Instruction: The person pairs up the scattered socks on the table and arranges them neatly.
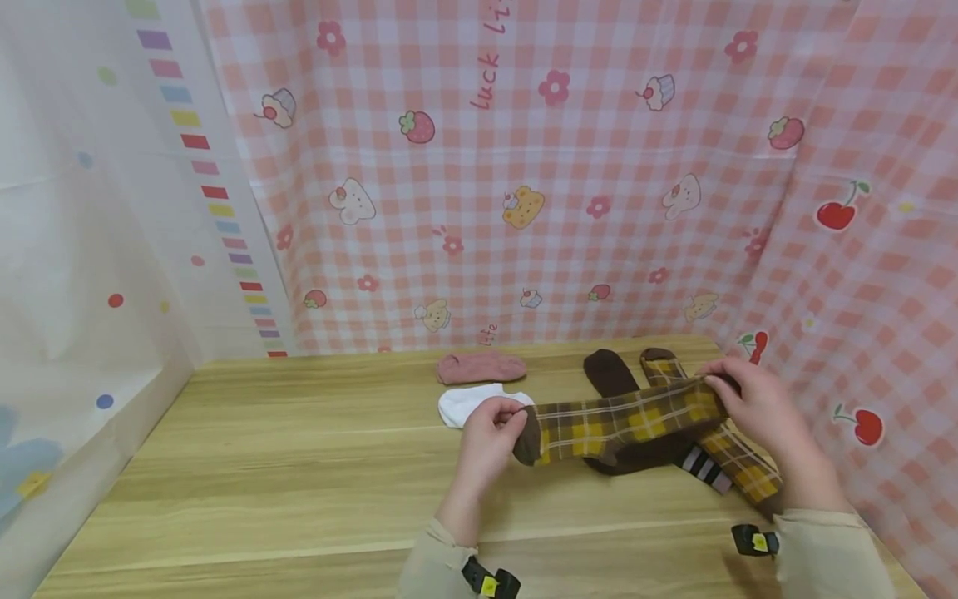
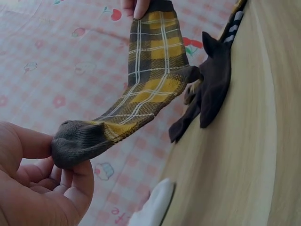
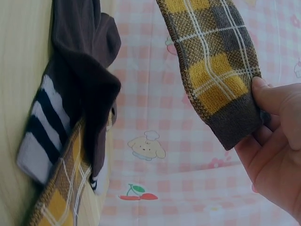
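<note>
A yellow and brown plaid sock is stretched sideways between both hands above the table. My left hand pinches its dark toe between thumb and fingers. At the other end, my right hand pinches the dark cuff. Below and behind it lies a pile: a second plaid sock, dark brown socks and a sock end with black and light stripes. Part of this pile is hidden by the held sock in the head view.
Left of the pile lie a white sock and, behind it, a pink sock. The wooden table ends at a pink checked curtain at the back, with another checked curtain close on the right.
</note>
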`<state>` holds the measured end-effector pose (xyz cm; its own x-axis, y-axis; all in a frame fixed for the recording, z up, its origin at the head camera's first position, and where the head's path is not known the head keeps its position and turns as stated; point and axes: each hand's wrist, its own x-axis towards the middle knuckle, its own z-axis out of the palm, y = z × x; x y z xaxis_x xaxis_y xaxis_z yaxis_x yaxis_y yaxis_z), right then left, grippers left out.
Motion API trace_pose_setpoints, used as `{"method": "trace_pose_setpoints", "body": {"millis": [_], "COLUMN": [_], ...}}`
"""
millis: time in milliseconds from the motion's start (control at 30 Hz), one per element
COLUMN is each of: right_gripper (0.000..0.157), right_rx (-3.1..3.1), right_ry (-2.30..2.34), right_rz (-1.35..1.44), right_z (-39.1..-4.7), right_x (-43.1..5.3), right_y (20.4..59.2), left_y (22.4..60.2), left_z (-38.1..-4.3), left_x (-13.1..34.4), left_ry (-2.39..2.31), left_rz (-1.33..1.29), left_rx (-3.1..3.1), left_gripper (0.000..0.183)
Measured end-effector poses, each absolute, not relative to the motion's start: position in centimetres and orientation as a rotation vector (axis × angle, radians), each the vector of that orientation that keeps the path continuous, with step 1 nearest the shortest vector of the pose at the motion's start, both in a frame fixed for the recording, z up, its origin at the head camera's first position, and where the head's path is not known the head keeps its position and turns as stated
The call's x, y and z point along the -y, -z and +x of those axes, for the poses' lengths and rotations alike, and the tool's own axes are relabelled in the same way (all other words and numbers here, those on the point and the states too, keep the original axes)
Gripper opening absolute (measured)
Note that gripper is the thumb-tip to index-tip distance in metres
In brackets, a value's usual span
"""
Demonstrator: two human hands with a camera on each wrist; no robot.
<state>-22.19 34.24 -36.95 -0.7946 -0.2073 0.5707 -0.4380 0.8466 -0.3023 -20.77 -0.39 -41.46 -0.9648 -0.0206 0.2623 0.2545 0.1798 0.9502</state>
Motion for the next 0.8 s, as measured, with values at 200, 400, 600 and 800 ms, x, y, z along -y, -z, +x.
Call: {"method": "trace_pose_setpoints", "body": {"millis": [200,400,600,800], "right_gripper": [0.014,0.016,0.019,0.021], "right_rx": [2.448,2.443,2.425,2.411], "right_ry": [-0.545,-0.553,-0.541,-0.538], "right_rz": [0.522,0.589,0.691,0.741], "right_z": [-22.1,-22.0,-21.9,-21.9], "right_x": [-33.4,-32.6,-31.6,-30.4], "right_y": [37.3,37.3,37.1,37.2], "left_y": [41.4,41.1,40.8,40.8], "left_z": [-21.0,-21.2,-21.6,-21.7], "left_x": [1.4,2.7,4.1,5.4], "left_ry": [1.831,1.814,1.737,1.674], "left_rz": [-0.216,-0.217,-0.313,-0.409], "left_rx": [2.246,2.294,2.360,2.397], "left_gripper": [0.004,0.006,0.005,0.004]}}
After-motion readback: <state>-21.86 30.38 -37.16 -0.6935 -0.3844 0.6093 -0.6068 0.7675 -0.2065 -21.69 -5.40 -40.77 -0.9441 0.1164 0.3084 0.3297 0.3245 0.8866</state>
